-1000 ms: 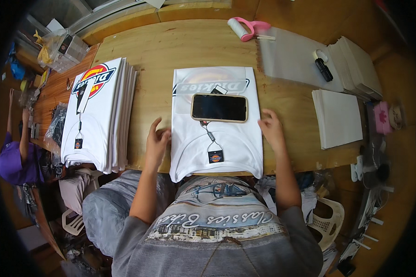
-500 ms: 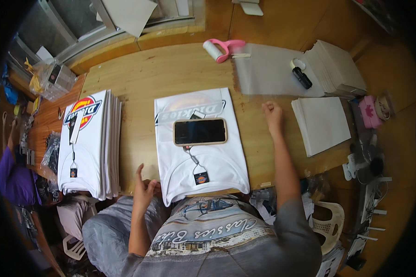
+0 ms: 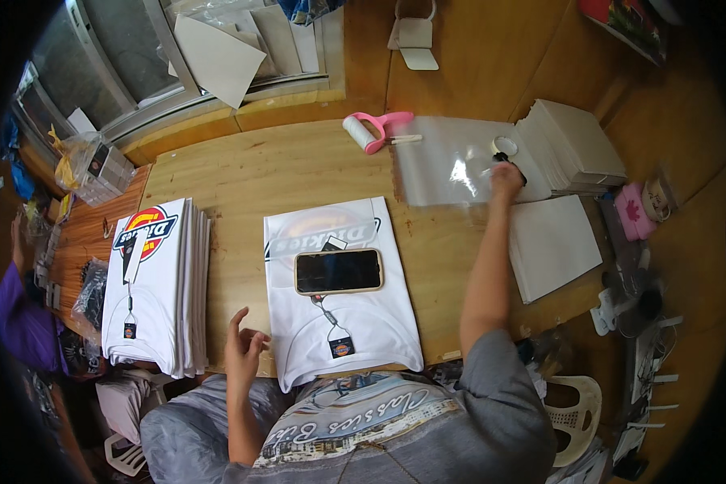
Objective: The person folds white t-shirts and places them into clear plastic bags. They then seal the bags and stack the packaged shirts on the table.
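In the middle of the table lies a folded white T-shirt (image 3: 347, 327) with a small black hang tag (image 3: 341, 347) on a cord near its neckline. A dark-screened phone (image 3: 339, 271) with a pale case rests on it, over a clear plastic sheet (image 3: 286, 242). My left hand (image 3: 246, 343) hovers at the shirt's left side, empty, with fingers apart. At the far right my right hand (image 3: 506, 181) closes over a small black oblong object (image 3: 502, 157), its fingers partly covering it. A roll of tape (image 3: 505, 145) sits just beyond.
A stack of folded white T-shirts (image 3: 149, 323) stands on the left. Clear plastic bags (image 3: 436, 173) lie at the back right, near a pink-handled lint roller (image 3: 371, 133). Grey-white cards (image 3: 552, 250) and a thicker card stack (image 3: 577, 153) are at right. Another person's purple sleeve (image 3: 28, 302) shows far left.
My right hand has moved forward and right from the bare tabletop onto the black object. My left hand stays beside the shirt. The view has tilted up, so everything sits lower.
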Motion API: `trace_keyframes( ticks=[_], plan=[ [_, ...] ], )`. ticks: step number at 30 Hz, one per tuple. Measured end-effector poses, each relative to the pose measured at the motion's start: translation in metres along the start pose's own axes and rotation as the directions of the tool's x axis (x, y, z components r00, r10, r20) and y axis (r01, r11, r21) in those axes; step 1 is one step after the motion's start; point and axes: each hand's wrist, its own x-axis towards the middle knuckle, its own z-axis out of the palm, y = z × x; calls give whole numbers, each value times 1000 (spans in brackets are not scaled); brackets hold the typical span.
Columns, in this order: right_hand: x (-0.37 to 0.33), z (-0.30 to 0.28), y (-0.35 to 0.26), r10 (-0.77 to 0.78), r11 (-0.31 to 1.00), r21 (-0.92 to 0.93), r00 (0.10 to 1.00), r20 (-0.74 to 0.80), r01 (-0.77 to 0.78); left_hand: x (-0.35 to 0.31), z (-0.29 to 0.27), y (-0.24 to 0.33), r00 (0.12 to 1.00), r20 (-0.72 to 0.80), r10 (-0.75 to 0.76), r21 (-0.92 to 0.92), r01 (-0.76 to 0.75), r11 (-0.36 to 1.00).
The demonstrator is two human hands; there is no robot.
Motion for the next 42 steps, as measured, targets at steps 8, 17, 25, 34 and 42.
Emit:
trace_keyframes(
  ticks=[8,17,25,34,42],
  plan=[
    [10,-6,-171,14,984,176,991,132,-37,36,98,50,777,629,24,-221,149,964],
    [-158,-5,-237,-113,982,172,974,196,79,74,219,112,327,931,160,-352,922,163],
    [-246,-62,-231,161,960,-274,693,703,55,113,160,75,833,545,-92,-601,465,650],
    [-154,56,-313,-507,797,338,252,824,501,101,50,215,456,697,554,-141,-670,729],
    [-160,102,-320,-35,985,22,-76,996,-174,109,-7,243,754,221,619,-53,-625,779]
  ],
)
